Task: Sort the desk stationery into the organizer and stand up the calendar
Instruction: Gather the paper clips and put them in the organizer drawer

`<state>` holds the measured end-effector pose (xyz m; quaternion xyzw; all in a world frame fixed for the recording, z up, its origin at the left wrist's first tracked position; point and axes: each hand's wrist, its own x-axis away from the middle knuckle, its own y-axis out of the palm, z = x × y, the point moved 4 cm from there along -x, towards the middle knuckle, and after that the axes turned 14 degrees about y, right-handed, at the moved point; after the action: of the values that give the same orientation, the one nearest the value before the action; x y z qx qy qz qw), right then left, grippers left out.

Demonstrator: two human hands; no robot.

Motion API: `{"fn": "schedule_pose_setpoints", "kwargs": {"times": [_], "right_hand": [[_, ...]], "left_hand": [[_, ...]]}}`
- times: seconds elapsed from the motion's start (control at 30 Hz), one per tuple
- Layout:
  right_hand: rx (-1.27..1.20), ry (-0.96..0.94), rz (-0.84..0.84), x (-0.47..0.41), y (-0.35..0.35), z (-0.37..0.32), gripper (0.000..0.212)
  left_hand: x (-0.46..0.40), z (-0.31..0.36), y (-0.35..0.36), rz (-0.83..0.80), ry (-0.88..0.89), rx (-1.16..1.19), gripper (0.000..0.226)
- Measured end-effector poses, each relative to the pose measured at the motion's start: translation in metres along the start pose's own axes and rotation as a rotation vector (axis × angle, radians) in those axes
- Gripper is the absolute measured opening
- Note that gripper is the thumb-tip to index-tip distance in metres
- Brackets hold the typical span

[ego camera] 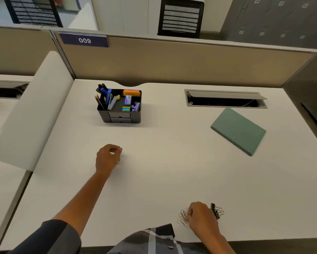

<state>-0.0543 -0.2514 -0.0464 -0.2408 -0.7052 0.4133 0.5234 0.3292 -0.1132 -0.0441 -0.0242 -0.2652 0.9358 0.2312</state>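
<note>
Nearest the camera, at the front edge of the white bench (172, 162), a grey plaid shirt front (154, 239) shows at the bottom of the head view. Just beyond it the right hand (202, 219) rests knuckles-up on the bench, fingers curled down over a loose pile of silver wire paper clips (183, 218); its fingertips touch the clips, but whether this grip has closed on any of them cannot be told. Just to the right of that hand lie a few black binder clips with silver wire handles (216, 211), partly hidden behind the knuckles.

Farther out and to the left, the left hand (109, 156) hovers over the bench on an outstretched forearm with a dark sleeve (49, 237) pushed up near the elbow. Its thumb and forefinger are curled together into a small ring, and nothing can be seen between them.

Toward the back of the bench stands a black plastic desk organizer (122, 117), with pencils, blue pens and a stapler in its left compartments, orange sticky notes at its back and small boxes at its right. Well to the right, a green spiral-bound calendar (239, 131) lies flat and askew, near an open grey cable tray (225, 99). A beige partition (172, 59) bearing a blue tag marked 009 (84, 40) closes the far side.
</note>
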Motion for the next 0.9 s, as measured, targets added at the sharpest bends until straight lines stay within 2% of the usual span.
{"fn": "schedule_pose_setpoints", "kwargs": {"times": [0.13, 0.23, 0.33, 0.53, 0.7, 0.83, 0.9], "right_hand": [[0.055, 0.035, -0.009, -0.003, 0.002, -0.002, 0.019], [0.090, 0.072, -0.022, -0.004, 0.004, -0.005, 0.014], [0.099, 0.097, -0.026, -0.004, 0.004, -0.007, 0.010], [0.068, 0.125, -0.085, -0.006, 0.004, -0.013, 0.009], [0.081, 0.100, -0.138, -0.010, 0.005, -0.017, 0.029], [0.067, 0.082, -0.123, -0.007, 0.004, -0.018, 0.028], [0.061, 0.077, -0.126, -0.005, 0.003, -0.019, 0.030]], "left_hand": [[-0.032, 0.005, 0.005, 0.083, -0.240, 0.330, 0.008], [-0.056, 0.013, 0.007, 0.128, -0.310, 0.483, 0.018], [-0.075, 0.023, 0.011, 0.159, -0.357, 0.614, 0.018], [-0.102, 0.039, 0.025, 0.143, -0.465, 0.808, 0.027], [-0.110, 0.039, 0.038, 0.174, -0.536, 0.879, 0.017], [-0.111, 0.038, 0.042, 0.230, -0.573, 0.923, 0.022], [-0.111, 0.039, 0.044, 0.236, -0.579, 0.942, 0.015]]}}
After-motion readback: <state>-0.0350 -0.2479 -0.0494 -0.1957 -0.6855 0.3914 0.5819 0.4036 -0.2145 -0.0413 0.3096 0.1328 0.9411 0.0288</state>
